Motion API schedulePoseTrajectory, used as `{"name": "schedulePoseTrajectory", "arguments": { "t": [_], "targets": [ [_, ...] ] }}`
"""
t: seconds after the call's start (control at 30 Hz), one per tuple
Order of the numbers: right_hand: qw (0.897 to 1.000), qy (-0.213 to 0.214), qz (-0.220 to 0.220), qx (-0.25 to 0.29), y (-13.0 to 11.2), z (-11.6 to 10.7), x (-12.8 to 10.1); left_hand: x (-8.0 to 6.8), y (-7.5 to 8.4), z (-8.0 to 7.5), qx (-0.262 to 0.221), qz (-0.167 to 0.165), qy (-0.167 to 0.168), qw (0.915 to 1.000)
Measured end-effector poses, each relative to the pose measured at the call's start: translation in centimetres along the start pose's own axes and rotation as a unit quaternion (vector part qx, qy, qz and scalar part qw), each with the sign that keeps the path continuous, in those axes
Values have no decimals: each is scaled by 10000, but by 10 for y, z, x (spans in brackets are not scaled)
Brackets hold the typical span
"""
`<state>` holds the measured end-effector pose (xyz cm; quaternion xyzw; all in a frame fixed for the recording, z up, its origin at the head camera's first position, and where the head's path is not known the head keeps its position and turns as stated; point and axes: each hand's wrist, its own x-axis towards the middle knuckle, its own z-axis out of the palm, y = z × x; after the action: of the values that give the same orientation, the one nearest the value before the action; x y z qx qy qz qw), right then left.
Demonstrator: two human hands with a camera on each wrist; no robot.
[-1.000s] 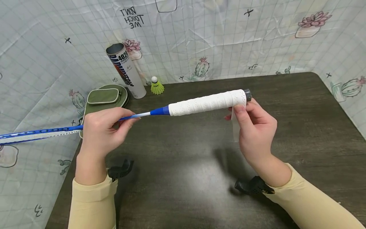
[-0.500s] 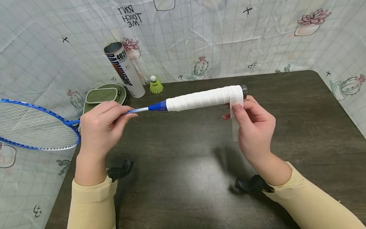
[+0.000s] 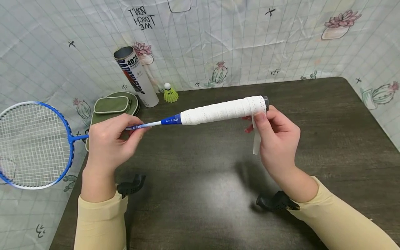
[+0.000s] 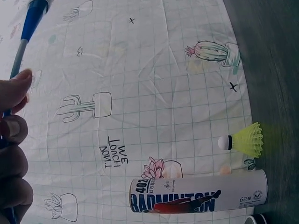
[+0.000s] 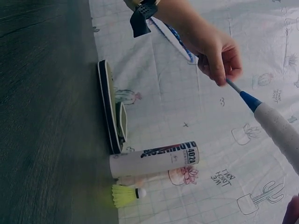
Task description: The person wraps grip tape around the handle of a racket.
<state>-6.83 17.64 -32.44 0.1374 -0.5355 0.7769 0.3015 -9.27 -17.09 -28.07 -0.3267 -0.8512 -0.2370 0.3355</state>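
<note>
I hold a blue badminton racket (image 3: 37, 144) level above the dark table (image 3: 218, 180). My left hand (image 3: 109, 139) pinches its thin shaft (image 3: 147, 125) near the head. The handle (image 3: 222, 111) is wrapped in white grip tape. My right hand (image 3: 275, 139) holds the butt end, thumb pressing the tape, and a loose tape tail (image 3: 256, 139) hangs below. In the right wrist view the left hand (image 5: 217, 53) pinches the shaft above the wrapped handle (image 5: 280, 130). In the left wrist view only my fingers (image 4: 14, 140) and the shaft (image 4: 28, 28) show.
A white shuttlecock tube (image 3: 135, 76) stands at the back left beside a yellow-green shuttlecock (image 3: 171, 93) and a green zipped case (image 3: 114, 106). A cactus-print sheet (image 3: 234, 38) walls the table at the back and sides.
The racket has turned about its shaft, so the strung head went from edge-on to facing the camera. The handle dropped slightly. Both hands stayed in place.
</note>
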Motion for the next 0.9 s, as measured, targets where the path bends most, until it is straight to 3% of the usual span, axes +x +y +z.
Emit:
{"name": "schedulePoseTrajectory", "arguments": {
  "t": [0.27, 0.67, 0.9],
  "targets": [
    [9996, -12, 153, 240, -1, -1, 0, 0, 0, 2, -14, 85, 136, 9999],
    [10000, 62, 50, -24, -1, -1, 0, -1, 0, 1, -215, 168, 497, 9984],
    [9999, 107, 19, 99, -1, 0, 0, 0, 2, 5, -333, 368, 712, 9962]
  ]
}}
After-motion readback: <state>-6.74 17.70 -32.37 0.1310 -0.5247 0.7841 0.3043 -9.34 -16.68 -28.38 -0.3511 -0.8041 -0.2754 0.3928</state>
